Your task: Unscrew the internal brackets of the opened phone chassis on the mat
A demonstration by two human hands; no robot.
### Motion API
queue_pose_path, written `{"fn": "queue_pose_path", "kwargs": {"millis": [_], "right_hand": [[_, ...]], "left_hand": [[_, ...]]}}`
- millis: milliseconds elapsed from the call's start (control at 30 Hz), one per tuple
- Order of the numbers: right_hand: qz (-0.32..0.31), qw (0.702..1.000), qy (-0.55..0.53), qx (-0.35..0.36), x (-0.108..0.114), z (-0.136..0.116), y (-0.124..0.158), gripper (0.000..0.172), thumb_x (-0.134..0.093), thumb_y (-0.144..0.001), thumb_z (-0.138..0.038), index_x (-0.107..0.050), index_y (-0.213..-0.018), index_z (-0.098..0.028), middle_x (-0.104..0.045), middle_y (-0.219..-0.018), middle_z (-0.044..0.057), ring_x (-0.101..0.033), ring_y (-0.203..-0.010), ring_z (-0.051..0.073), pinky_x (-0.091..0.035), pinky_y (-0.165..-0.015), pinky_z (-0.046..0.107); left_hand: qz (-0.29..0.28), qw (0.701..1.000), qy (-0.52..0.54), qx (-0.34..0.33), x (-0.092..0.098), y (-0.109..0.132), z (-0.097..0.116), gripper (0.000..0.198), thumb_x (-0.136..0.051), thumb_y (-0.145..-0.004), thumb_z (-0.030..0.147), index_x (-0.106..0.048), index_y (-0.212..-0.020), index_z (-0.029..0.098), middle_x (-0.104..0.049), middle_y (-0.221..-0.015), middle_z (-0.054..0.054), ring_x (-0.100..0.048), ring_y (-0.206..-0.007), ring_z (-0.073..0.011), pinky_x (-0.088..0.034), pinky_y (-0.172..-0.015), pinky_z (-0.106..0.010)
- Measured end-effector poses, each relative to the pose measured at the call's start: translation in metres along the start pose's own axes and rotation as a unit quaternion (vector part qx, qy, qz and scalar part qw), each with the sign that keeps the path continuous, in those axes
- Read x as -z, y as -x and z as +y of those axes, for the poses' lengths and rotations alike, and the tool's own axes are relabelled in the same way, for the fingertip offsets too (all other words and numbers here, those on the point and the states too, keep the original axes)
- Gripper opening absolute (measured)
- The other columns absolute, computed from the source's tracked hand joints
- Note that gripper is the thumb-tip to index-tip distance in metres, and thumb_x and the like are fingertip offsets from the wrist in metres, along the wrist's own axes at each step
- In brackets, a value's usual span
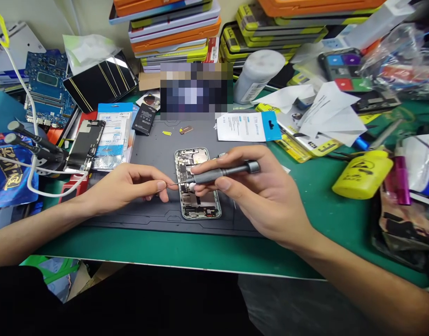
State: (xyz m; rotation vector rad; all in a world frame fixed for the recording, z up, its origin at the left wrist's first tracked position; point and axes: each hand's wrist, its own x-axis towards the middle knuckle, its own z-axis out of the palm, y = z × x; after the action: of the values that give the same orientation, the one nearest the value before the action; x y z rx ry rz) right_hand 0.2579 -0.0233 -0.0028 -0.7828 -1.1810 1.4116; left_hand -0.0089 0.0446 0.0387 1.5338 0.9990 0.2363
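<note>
Above the opened phone (198, 201) on the mat (154, 145), a screwdriver (209, 176) is gripped by the right hand (261, 198) from three o'clock. At nine, its tip (177, 183) appears steadied by the pinching left hand (135, 185).

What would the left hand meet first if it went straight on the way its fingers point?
Likely the screwdriver, whose thin end sits right by the left hand; beyond it appears the opened phone, though depth is unclear.
</note>
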Motion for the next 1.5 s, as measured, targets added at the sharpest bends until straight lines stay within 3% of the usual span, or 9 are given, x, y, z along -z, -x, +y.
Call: {"fn": "queue_pose_path", "kwargs": {"millis": [233,567,933,1100,1233,1367,1500], "right_hand": [[-0.001,1.0,0.008,0.001,-0.0003,0.0027,-0.0017,0.017,-0.071,-0.104,-0.02,-0.066,-0.116,-0.031,-0.083,-0.122,-0.002,-0.086,-0.096,0.015,-0.074,-0.093,0.033],[-0.011,1.0,-0.017,-0.008,-0.001,0.0003,0.0001,0.016,-0.07,-0.105,-0.02,-0.067,-0.115,-0.031,-0.083,-0.122,-0.002,-0.085,-0.095,0.015,-0.074,-0.093,0.033],[-0.002,1.0,-0.014,-0.022,0.0022,0.0,-0.0015,0.016,-0.074,-0.103,-0.026,-0.066,-0.115,-0.033,-0.084,-0.12,-0.001,-0.084,-0.091,0.016,-0.075,-0.088,0.035],[0.004,0.999,-0.015,-0.033,0.004,0.0002,-0.0038,0.018,-0.076,-0.102,-0.027,-0.067,-0.115,-0.035,-0.084,-0.118,-0.002,-0.084,-0.088,0.017,-0.075,-0.087,0.038],[0.028,0.999,-0.014,-0.032,0.0047,-0.0009,-0.0051,0.017,-0.076,-0.101,-0.028,-0.068,-0.114,-0.035,-0.085,-0.117,-0.001,-0.084,-0.087,0.018,-0.075,-0.087,0.04],[0.057,0.998,-0.003,-0.034,0.0059,-0.0013,-0.0051,0.018,-0.077,-0.1,-0.029,-0.068,-0.115,-0.035,-0.085,-0.117,0.0,-0.083,-0.086,0.02,-0.074,-0.086,0.043],[0.034,0.999,-0.013,-0.031,0.0061,0.0002,-0.0047,0.018,-0.076,-0.101,-0.028,-0.068,-0.116,-0.035,-0.085,-0.118,0.0,-0.084,-0.088,0.018,-0.075,-0.086,0.038]], "left_hand": [[0.012,1.0,0.016,0.008,-0.0006,-0.0009,0.0003,0.022,-0.081,-0.094,0.041,-0.086,-0.097,0.021,-0.085,-0.088,-0.004,-0.073,-0.084,-0.0156,-0.054,-0.073,-0.024],[0.012,0.999,0.029,0.011,-0.0009,-0.0026,0.0003,0.02,-0.085,-0.091,0.041,-0.085,-0.09,0.02,-0.084,-0.086,-0.004,-0.074,-0.082,-0.0156,-0.055,-0.071,-0.023],[0.01,0.999,0.038,0.012,-0.0004,-0.0024,0.0014,0.02,-0.086,-0.092,0.04,-0.086,-0.095,0.02,-0.083,-0.085,-0.004,-0.071,-0.078,-0.0141,-0.054,-0.069,-0.023],[-0.009,1.0,0.021,0.018,0.002,-0.0022,-0.0015,0.026,-0.079,-0.099,0.045,-0.087,-0.104,0.021,-0.084,-0.09,-0.005,-0.067,-0.074,-0.0128,-0.053,-0.065,-0.022],[0.017,1.0,0.009,0.005,0.0037,-0.0029,-0.0052,0.025,-0.075,-0.102,0.044,-0.085,-0.106,0.021,-0.081,-0.087,-0.004,-0.066,-0.073,-0.0109,-0.051,-0.063,-0.019],[0.026,0.999,0.031,0.01,0.0041,-0.0043,-0.0067,0.024,-0.083,-0.096,0.043,-0.086,-0.1,0.02,-0.08,-0.085,-0.004,-0.065,-0.07,-0.0102,-0.053,-0.062,-0.019],[0.022,0.998,0.048,0.031,0.0031,-0.0039,-0.0062,0.024,-0.09,-0.088,0.042,-0.087,-0.095,0.019,-0.081,-0.084,-0.005,-0.068,-0.068,-0.0114,-0.057,-0.063,-0.02]]}}
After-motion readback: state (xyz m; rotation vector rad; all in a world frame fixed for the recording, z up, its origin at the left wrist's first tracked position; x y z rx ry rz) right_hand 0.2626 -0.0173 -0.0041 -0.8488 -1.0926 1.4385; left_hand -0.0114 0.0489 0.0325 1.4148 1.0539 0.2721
